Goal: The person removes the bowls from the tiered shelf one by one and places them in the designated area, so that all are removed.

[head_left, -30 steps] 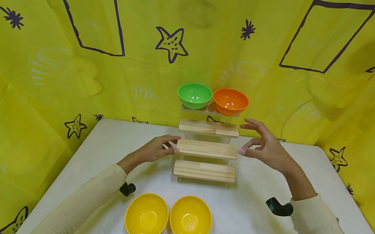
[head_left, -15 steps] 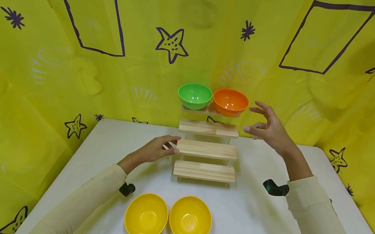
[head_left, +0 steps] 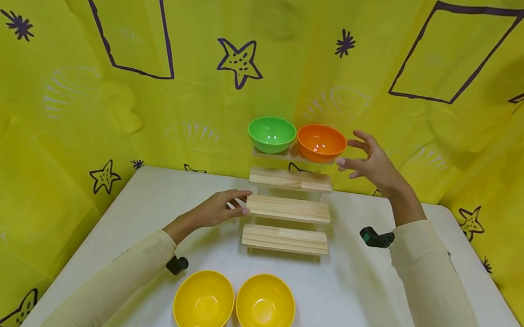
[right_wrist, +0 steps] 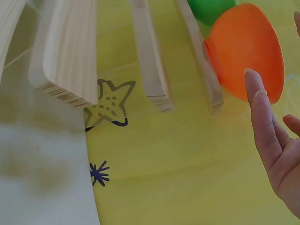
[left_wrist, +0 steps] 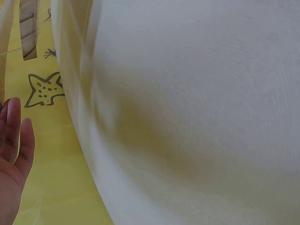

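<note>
My left hand (head_left: 221, 207) holds the left end of a tiered wooden stand (head_left: 288, 209), thumb at the board's front corner and a finger at its back corner. Only some fingers (left_wrist: 27, 140) show in the left wrist view. On the stand's top board sit a green bowl (head_left: 271, 134) and an orange bowl (head_left: 321, 143), side by side. My right hand (head_left: 376, 166) is raised just right of the orange bowl, fingers apart and holding nothing. In the right wrist view its fingertips overlap the orange bowl's (right_wrist: 248, 51) rim.
Two yellow bowls (head_left: 204, 303) stand side by side in front of the stand on the white-covered table (head_left: 332, 314). Yellow curtain-like sheeting (head_left: 192, 95) with star drawings hangs close behind the stand and along both sides.
My right hand has risen from the stand's right end up beside the orange bowl, latterly moving in towards it. The left hand and all bowls have stayed in place.
</note>
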